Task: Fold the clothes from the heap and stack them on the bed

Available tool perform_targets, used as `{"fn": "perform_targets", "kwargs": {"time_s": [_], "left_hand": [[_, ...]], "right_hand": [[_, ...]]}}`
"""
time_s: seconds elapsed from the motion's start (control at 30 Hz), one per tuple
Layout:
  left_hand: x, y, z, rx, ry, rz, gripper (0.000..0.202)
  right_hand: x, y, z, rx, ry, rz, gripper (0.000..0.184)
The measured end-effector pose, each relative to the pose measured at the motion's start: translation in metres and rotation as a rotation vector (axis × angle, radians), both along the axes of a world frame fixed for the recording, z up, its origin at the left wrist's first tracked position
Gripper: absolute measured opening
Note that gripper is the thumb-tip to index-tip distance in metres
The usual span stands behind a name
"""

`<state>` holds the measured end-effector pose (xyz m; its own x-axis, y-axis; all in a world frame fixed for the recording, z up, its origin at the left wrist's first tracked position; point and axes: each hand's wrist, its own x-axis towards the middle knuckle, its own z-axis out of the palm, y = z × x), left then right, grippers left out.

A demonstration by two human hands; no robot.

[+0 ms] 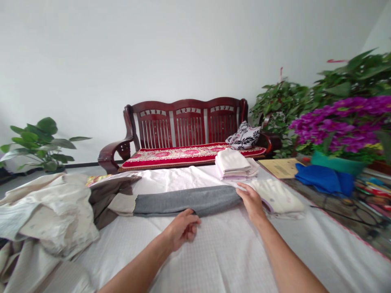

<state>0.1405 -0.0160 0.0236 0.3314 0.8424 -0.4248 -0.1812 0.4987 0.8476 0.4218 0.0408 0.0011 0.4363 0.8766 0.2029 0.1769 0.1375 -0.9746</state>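
Head view: white cloth (pixel 229 256) faces sofa (pixel 187 105); right grip (pixel 253 203) pinches garment (pixel 186 198), left grip (pixel 181 230) unclear

Long grey folded garment (pixel 171 200): matt, smooth cloth. Dark-red slatted settee (pixel 186 107): glossy wood. Broad white checked sheet (pixel 220 256): matt cloth, lightly creased.

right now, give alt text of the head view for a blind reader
A person's right hand has its grip at the right end of a long gray folded garment on a white cloth, the left hand at its near edge. Loose clothes lie left, folded pale fabrics right, a wooden bench behind.
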Motion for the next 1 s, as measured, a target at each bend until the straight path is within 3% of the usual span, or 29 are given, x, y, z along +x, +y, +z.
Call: {"fn": "perform_targets", "kwargs": {"time_s": [0.07,0.17,0.33,0.4,0.5,0.63,0.7,0.83,1.0], "left_hand": [[0.007,-0.002,0.004,-0.035,-0.076,0.04,0.046],[0.014,-0.018,0.005,0.072,-0.052,0.029,0.044],[-0.001,-0.047,-0.001,0.101,0.129,-0.272,0.066],[-0.024,-0.045,-0.002,0.161,0.244,-0.294,0.059],[-0.082,-0.023,0.001,0.353,0.482,-0.052,0.035],[-0.179,0.016,0.009,0.68,1.041,0.396,0.031],[-0.217,0.032,0.011,0.718,1.334,0.47,0.038],[-0.252,0.062,0.009,0.792,1.509,0.277,0.049],[-0.254,0.091,0.005,0.85,1.402,-0.061,0.053]], "right_hand": [[0.001,0.0,-0.001,0.027,-0.01,0.0,0.058],[0.006,0.0,-0.002,0.022,-0.129,-0.04,0.056],[0.011,-0.006,0.002,-0.235,-0.603,-0.162,0.046],[0.007,-0.009,0.005,-0.303,-0.771,-0.187,0.046],[0.0,-0.013,0.009,-0.275,-0.961,-0.19,0.046],[-0.007,-0.014,0.015,-0.269,-1.059,-0.216,0.044],[-0.008,-0.015,0.018,-0.315,-1.081,-0.24,0.046],[-0.008,-0.021,0.021,-0.362,-1.225,-0.247,0.044],[-0.014,-0.018,0.021,-0.129,-1.36,-0.148,0.049]]}}
